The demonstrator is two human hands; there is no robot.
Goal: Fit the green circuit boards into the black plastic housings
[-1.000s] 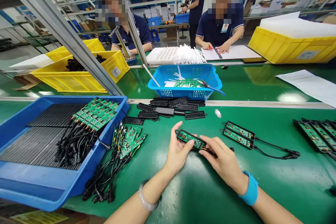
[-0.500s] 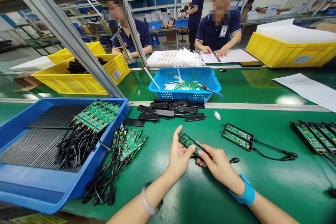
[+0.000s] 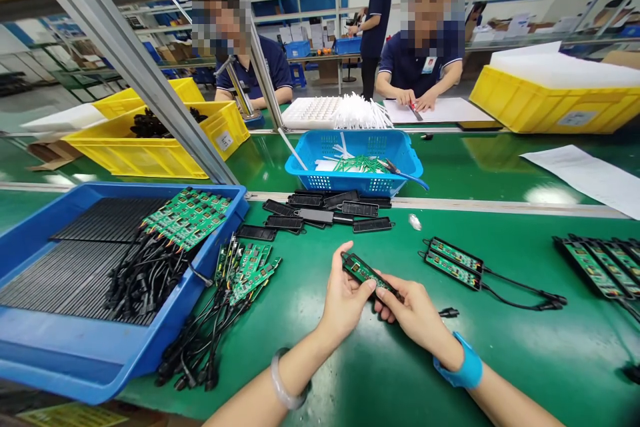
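Both my hands grip one green circuit board in a black casing (image 3: 363, 271) just above the green belt. My left hand (image 3: 345, 297) curls round its near left end, thumb pressed on top. My right hand (image 3: 413, 312) pinches its right end, where a black cable leads to a plug (image 3: 449, 312) lying on the belt. Several empty black casings (image 3: 320, 212) lie beyond my hands. A loose heap of green boards with black cables (image 3: 235, 280) sits to the left.
A blue tray (image 3: 30, 347) holding boards and cables fills the near left. Two finished units (image 3: 453, 260) lie to the right, more at the far right edge (image 3: 600, 257). A blue basket (image 3: 355, 177) stands behind. Yellow bins and two seated people are across the belt.
The board has tilted and come slightly nearer to me, with my hands drawn closer together on it. The cable plug trails a little further right on the belt.
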